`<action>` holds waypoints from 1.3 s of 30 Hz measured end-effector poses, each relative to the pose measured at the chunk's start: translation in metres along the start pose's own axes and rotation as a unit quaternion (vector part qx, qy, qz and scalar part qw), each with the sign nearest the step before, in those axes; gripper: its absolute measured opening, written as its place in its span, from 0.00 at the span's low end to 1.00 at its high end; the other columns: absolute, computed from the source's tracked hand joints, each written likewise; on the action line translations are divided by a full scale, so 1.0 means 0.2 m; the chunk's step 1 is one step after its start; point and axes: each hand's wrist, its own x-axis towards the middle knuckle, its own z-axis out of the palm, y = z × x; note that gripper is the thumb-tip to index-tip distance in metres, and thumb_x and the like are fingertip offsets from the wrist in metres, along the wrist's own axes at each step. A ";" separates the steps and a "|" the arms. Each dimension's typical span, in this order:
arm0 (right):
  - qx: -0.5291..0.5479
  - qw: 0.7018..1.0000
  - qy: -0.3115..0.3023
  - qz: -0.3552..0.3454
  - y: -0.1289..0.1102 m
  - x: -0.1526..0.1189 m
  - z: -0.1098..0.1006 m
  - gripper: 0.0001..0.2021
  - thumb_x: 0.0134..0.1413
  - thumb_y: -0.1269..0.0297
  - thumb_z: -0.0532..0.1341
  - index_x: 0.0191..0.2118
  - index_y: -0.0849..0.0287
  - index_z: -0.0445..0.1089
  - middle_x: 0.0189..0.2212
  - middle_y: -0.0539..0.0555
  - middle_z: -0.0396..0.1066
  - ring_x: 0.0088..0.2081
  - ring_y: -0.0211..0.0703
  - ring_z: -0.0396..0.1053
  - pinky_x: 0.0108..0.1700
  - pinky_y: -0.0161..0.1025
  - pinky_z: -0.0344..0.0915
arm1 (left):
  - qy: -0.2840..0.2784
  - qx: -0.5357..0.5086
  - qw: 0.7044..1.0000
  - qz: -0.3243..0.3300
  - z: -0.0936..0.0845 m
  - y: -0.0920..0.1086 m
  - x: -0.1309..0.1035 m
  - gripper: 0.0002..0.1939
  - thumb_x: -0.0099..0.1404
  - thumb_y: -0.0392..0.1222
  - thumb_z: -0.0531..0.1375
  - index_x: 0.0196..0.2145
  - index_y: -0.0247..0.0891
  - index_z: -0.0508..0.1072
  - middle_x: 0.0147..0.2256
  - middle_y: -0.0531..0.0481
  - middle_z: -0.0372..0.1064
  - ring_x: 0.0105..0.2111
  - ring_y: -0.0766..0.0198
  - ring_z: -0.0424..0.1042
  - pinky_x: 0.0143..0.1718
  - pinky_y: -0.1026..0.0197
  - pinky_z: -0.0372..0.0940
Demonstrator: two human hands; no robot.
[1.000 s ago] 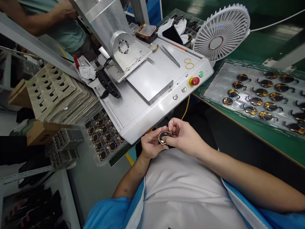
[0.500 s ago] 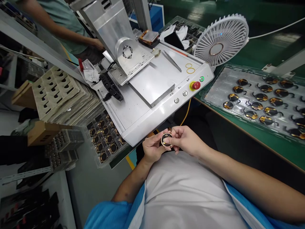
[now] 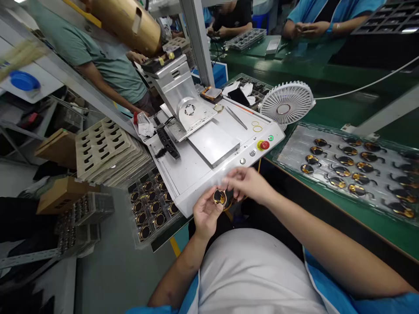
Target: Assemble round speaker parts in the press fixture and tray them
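Green bench (image 3: 330, 111) beside white machine (image 3: 173, 176); left hand (image 3: 205, 218) holds round part (image 3: 219, 197).

Motion blur smears the fingers of the right hand (image 3: 244, 182), so whether they pinch anything cannot be told. The left hand (image 3: 206, 213) hides the underside of the gold-rimmed round part (image 3: 219, 197). Labels beside the push buttons (image 3: 252, 153) are too small to read. The right edge cuts off the clear plastic tray (image 3: 294, 144); the top edge crops the brass-colored cylinder (image 3: 129, 24) and the green-shirted person (image 3: 108, 69).
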 end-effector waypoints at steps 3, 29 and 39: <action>-0.009 0.985 0.157 -0.064 -0.16 0.16 -0.12 0.19 0.57 0.56 0.75 0.34 0.58 0.65 0.18 0.49 0.71 0.13 0.36 0.64 0.12 0.31 0.64 | -0.056 0.006 0.998 -0.017 0.01 0.05 0.03 0.22 0.62 0.43 0.73 0.54 0.48 0.80 0.54 0.43 0.79 0.48 0.48 0.83 0.49 0.48 0.80; -0.182 0.979 -0.035 -0.085 0.03 -0.23 -0.03 0.13 0.54 0.56 0.67 0.29 0.59 0.69 0.19 0.51 0.73 0.17 0.35 0.64 0.19 0.29 0.57 | -0.080 0.300 0.938 0.154 0.05 0.07 0.02 0.37 0.58 0.34 0.75 0.63 0.47 0.73 0.54 0.43 0.80 0.48 0.52 0.84 0.54 0.53 0.80; -0.144 0.987 -0.015 -0.063 0.04 -0.20 -0.03 0.15 0.46 0.55 0.71 0.28 0.59 0.67 0.20 0.49 0.70 0.20 0.34 0.62 0.19 0.29 0.57 | -0.065 0.311 0.937 0.147 0.05 0.04 0.01 0.34 0.58 0.34 0.74 0.61 0.45 0.75 0.53 0.42 0.81 0.47 0.52 0.84 0.53 0.53 0.81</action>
